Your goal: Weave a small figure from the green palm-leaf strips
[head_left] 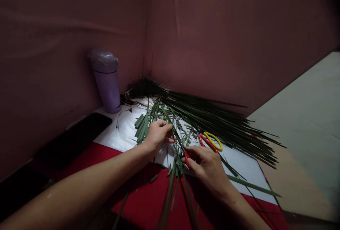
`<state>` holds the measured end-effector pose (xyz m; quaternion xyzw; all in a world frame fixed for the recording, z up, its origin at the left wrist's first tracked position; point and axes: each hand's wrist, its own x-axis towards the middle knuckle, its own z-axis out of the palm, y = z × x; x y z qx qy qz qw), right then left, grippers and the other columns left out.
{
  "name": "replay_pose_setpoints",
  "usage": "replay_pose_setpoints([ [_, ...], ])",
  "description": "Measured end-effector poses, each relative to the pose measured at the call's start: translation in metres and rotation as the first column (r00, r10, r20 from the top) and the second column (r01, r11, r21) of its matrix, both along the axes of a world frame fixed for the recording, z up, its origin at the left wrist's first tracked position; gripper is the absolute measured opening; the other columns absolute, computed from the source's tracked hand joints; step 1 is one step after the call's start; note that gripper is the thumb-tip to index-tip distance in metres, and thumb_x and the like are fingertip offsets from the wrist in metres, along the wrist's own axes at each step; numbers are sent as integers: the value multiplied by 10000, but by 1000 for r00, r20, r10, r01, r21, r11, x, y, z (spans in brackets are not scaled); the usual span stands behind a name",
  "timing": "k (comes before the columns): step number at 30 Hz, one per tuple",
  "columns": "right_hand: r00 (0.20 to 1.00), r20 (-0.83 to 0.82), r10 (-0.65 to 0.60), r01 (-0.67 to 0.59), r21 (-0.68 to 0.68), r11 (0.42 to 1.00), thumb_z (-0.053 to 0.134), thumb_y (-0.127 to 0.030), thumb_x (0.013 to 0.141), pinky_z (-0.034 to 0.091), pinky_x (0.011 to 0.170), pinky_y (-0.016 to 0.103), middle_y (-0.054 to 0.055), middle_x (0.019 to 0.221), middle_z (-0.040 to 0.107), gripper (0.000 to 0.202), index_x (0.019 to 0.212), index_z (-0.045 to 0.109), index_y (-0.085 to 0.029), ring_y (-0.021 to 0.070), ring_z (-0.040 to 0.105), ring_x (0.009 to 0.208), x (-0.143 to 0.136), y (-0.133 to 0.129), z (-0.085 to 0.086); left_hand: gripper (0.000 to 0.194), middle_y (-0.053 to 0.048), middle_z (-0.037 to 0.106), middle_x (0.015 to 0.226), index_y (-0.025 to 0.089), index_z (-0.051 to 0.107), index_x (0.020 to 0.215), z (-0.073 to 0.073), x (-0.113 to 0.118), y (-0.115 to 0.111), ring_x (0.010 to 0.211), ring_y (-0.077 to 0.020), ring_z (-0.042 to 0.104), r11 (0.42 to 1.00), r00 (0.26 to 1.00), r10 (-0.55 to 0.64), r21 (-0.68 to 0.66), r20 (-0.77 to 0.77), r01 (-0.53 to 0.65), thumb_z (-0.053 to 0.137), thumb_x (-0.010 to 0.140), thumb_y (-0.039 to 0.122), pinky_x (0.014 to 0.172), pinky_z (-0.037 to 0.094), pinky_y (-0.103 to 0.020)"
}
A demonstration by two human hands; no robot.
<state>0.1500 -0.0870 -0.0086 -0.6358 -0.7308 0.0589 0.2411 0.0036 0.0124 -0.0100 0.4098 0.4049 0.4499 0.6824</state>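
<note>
At the far left a purple flask [106,81] stands by the wall, with a dark phone [79,132] lying in front of it. The left hand [157,135] is closed, its grip pinching a long green leaf [170,124] over the white sheet [122,131] on the counter. The right hand [205,164] holds the leaf lower down, fingers closed around something red. Just beyond it, red-and-yellow scissors [211,141] lie idle. Short cut pieces [142,125] are few, while the big bundle of leaves [220,120] looks untouched, so most trimming seems left.
</note>
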Motion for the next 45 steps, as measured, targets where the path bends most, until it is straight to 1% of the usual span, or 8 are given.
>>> replay_pose_setpoints([
  [7,1000,4,-13,13,-2,1000,559,-187,724,400,698,285,19,794,644,195,900,628,-235,183,561,739,-1,1,2,117,-1,536,486,133,467,627,1,0,-1,431,-124,565,1000,1000,-20,-6,16,20,545,706,170,414,475,-233],
  [12,1000,21,-10,9,35,999,562,-205,723,405,701,297,33,808,643,215,928,625,-227,191,562,749,-2,1,0,137,37,475,431,143,459,612,1,1,-3,409,-125,556,999,998,-35,-22,42,36,567,689,174,421,481,-248],
  [18,1000,-16,-7,7,14,1000,545,-194,740,402,687,288,32,777,640,200,919,630,-220,188,557,734,-2,1,-1,134,25,486,450,136,466,602,0,2,-3,423,-118,552,999,998,-33,-8,44,33,557,691,177,434,486,-251],
  [21,1000,-18,-5,5,12,1000,545,-196,739,399,680,285,29,776,640,198,917,629,-218,188,553,735,-2,0,-2,128,12,506,486,133,474,610,1,1,-3,430,-107,533,1000,1000,-16,3,22,16,563,682,190,421,483,-250],
  [26,1000,-23,-3,3,12,1000,551,-174,725,399,668,283,23,765,640,200,903,630,-221,182,550,718,-3,0,-2,140,2,523,542,137,474,617,5,-1,-1,451,-99,514,999,999,52,11,10,-53,577,662,221,388,472,-239],
  [31,1000,-22,-6,6,5,1000,540,-170,717,397,641,272,16,733,632,190,879,625,-220,175,551,690,-6,0,0,116,-1,524,520,136,471,611,6,-2,0,432,-100,512,999,999,50,7,-7,-50,565,658,185,395,471,-240],
  [36,1000,0,-23,23,23,999,540,-197,709,404,644,275,21,732,634,194,881,627,-221,179,562,692,-7,0,0,116,7,507,486,133,485,610,4,-1,-1,422,-98,505,999,999,42,18,-8,-41,569,662,193,396,471,-240],
  [45,999,-40,4,-4,13,1000,524,-192,737,406,648,277,30,736,632,182,889,623,-206,182,560,688,-10,1,0,120,13,480,474,130,489,587,6,-1,-1,409,-94,489,998,999,49,31,-3,-48,568,664,179,400,471,-250],
])
